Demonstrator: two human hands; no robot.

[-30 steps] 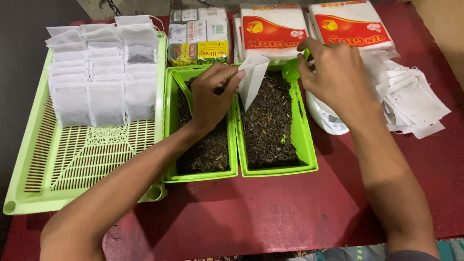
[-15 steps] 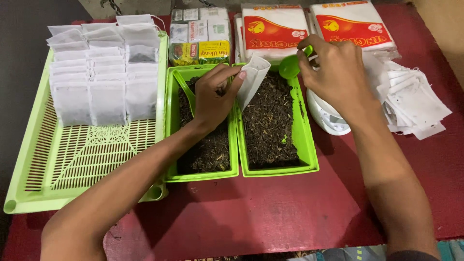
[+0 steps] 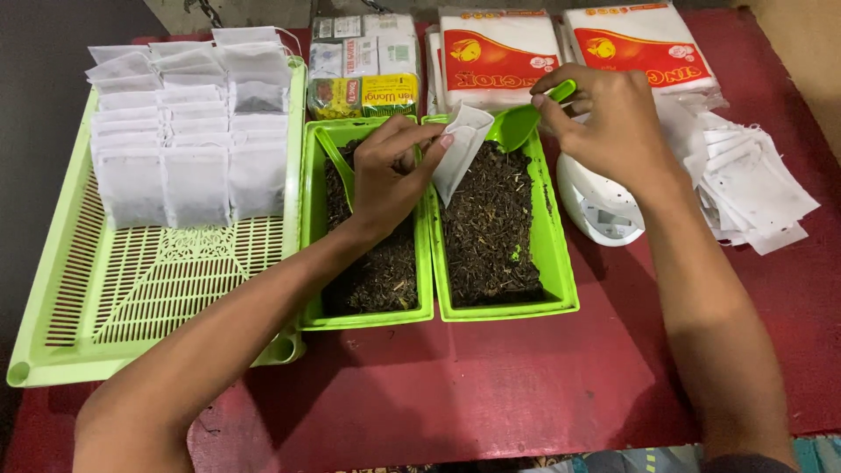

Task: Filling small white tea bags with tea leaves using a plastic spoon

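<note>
Your left hand pinches a small white sachet by its upper edge, fingers curled tight, so the soft, papery pouch hangs tilted over the seam between the two trays. Your right hand is closed around the handle of a green plastic scoop; its smooth rounded bowl sits just beside the sachet's mouth, touching or nearly so.

Below your left hand lies the left tray, a glossy green rectangle of dark, coarse loose tea, with a second green scoop lying in it. Under the sachet is the right tray, same shape, same crumbly dark leaf.

Beyond your left forearm sits a pale green slotted basket, its far half lined with neat rows of flat filled sachets. Under your right wrist is a white, rounded scale. Outside your right hand lies a loose heap of empty sachets. Past both hands lie red-and-white packs and a bundle of small boxes, on a dark red surface.
</note>
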